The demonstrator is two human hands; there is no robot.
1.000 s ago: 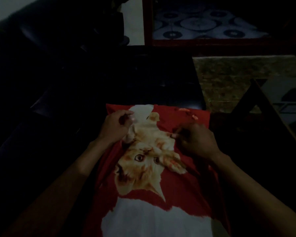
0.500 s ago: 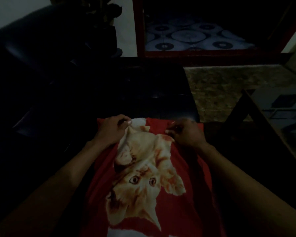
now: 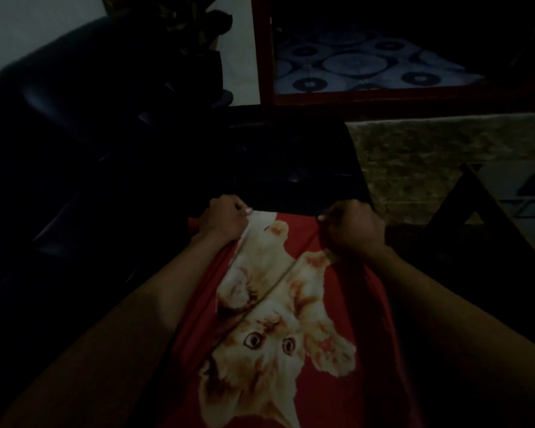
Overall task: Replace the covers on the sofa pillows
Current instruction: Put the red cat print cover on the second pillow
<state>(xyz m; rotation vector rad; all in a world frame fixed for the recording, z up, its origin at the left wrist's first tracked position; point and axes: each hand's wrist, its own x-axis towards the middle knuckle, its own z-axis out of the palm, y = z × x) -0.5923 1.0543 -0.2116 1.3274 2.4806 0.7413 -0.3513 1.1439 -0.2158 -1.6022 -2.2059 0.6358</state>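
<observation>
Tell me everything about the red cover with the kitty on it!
The cover is red cloth printed with an orange-and-white kitten, upside down from this view, beside white patches. It lies stretched away from the person over a dark sofa, with a long crease running across the kitten. The left hand and right hand each grip its far edge with curled fingers. Whether a pillow is inside cannot be told.

cat-print cover [image 3: 291, 304] cut off below, sofa [image 3: 105, 168] lost in darkness
</observation>
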